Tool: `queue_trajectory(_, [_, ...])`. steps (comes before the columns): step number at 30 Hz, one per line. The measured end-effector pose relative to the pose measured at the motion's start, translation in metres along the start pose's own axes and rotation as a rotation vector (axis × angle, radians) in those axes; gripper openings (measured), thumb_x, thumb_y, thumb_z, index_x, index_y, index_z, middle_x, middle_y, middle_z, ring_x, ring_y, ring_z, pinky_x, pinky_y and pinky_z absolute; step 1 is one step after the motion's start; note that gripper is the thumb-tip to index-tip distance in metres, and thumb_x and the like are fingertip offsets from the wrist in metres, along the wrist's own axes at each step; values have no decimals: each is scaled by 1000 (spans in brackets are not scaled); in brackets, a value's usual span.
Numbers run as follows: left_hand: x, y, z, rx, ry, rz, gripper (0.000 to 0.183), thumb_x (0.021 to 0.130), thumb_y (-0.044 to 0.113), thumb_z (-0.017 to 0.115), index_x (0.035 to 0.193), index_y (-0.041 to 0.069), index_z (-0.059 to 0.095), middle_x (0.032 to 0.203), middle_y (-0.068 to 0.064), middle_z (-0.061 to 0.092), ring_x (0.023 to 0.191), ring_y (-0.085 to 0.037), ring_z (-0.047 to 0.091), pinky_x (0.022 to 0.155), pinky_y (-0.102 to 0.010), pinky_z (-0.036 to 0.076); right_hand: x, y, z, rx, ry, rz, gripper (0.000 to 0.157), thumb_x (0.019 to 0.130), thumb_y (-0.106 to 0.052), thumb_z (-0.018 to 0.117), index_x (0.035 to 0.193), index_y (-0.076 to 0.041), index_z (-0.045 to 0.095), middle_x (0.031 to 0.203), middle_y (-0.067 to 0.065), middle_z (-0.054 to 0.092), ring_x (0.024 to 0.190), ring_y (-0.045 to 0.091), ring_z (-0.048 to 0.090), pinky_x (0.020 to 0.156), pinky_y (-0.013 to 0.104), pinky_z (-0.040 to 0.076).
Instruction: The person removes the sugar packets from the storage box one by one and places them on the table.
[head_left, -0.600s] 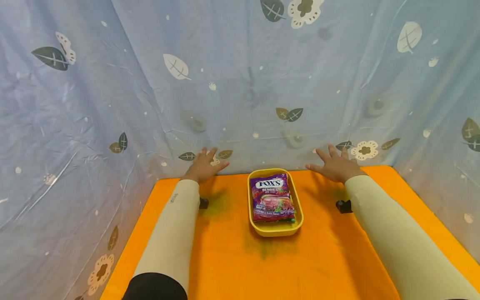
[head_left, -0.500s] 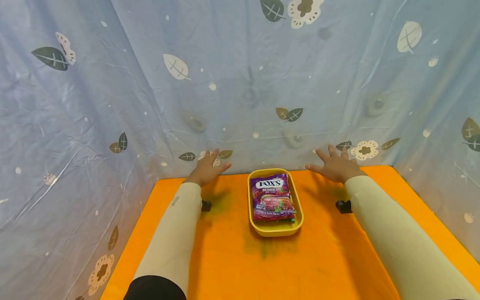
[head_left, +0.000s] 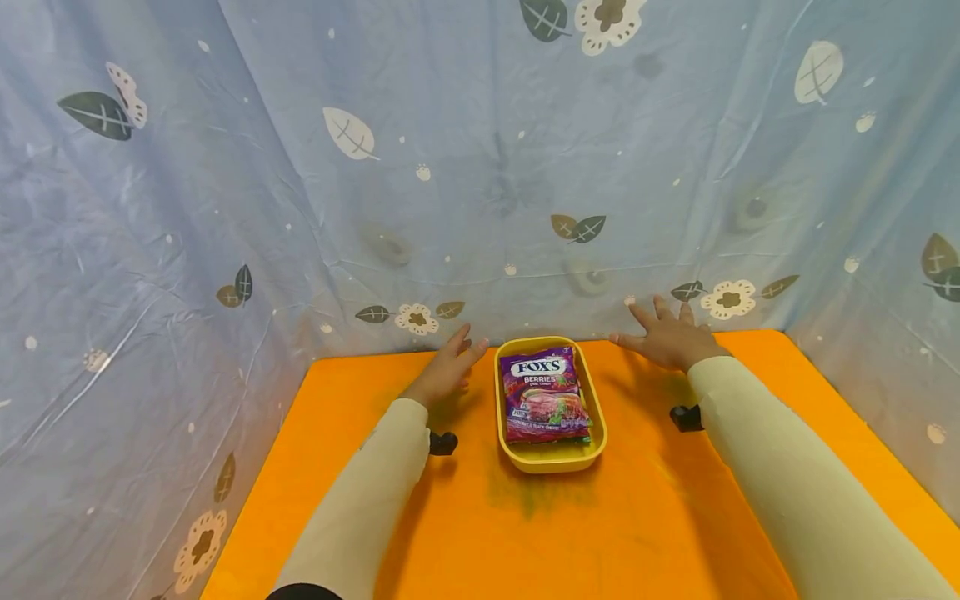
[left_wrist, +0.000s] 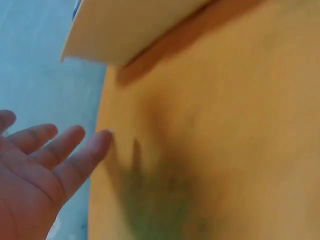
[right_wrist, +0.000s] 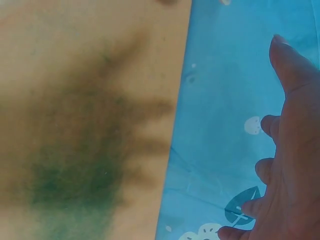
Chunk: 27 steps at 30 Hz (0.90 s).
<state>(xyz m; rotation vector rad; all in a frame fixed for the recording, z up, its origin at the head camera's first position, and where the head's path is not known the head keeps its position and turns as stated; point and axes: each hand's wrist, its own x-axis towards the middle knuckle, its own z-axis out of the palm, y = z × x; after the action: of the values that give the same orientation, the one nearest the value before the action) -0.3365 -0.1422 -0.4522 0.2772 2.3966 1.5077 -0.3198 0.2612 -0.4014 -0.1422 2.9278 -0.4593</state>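
A yellow tray (head_left: 555, 467) stands near the back of the orange table, and in it lies a purple candy bag (head_left: 546, 396) printed FOX'S BERRIES. Just left of the tray hovers my left hand (head_left: 447, 371), fingers extended and holding nothing; in the left wrist view its palm shows below the tray's side wall (left_wrist: 115, 35). To the right of the tray my right hand (head_left: 667, 337) is spread over the table's back edge, with nothing in it. The right wrist view shows that hand (right_wrist: 295, 145) with its fingers apart, in front of the blue curtain.
Blue curtain (head_left: 435, 192) with leaves and flowers hangs behind the table and along both sides. The orange tabletop (head_left: 570, 550) has greenish stains in front of the tray. A small black piece (head_left: 442, 443) juts from the left wrist, and a similar black piece (head_left: 686, 418) from the right.
My left hand has come right and toward me, from the curtain's foot to beside the tray. My right hand has barely shifted. The tray and bag are where they were.
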Motion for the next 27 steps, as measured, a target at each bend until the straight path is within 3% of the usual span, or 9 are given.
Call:
queue_trajectory(6, [-2, -1, 24, -205, -54, -37, 89, 84, 66, 56, 154, 36, 11, 153, -2, 29, 129, -35, 43, 88, -52, 48, 0, 2, 1, -13, -1, -1, 97, 81, -82, 33, 155, -28, 6, 155, 23, -11, 129, 62, -15, 86, 81, -4])
queue_trajectory(13, [-2, -14, 42, -393, -112, -71, 85, 88, 38, 69, 154, 35, 15, 146, -3, 40, 115, -26, 57, 74, -50, 54, 0, 1, 4, -5, -32, -10, 100, 79, -85, 31, 155, -27, 4, 155, 23, -12, 128, 64, -12, 87, 81, -4])
queue_trajectory(18, [-2, -23, 49, -431, -127, -39, 84, 84, 17, 70, 151, 39, 25, 143, -2, 44, 104, -29, 63, 72, -50, 55, 3, 4, 8, 25, -55, -23, 101, 79, -84, 31, 156, -23, 6, 155, 24, -11, 127, 65, -8, 87, 82, -1])
queue_trajectory(23, [-4, -29, 50, -469, -141, -31, 83, 84, 17, 70, 149, 45, 26, 144, 0, 44, 102, -31, 63, 73, -51, 54, 6, 4, 12, 40, -78, -39, 105, 78, -85, 29, 156, -19, 7, 154, 26, -9, 128, 65, 0, 91, 80, 4])
queue_trajectory(27, [-6, -30, 51, -475, -145, -27, 81, 86, 18, 68, 150, 44, 25, 144, 0, 44, 103, -31, 63, 74, -51, 54, 5, -1, 13, 118, -93, -57, 101, 81, -82, 31, 156, -19, 7, 155, 26, -8, 132, 60, 4, 95, 77, 5])
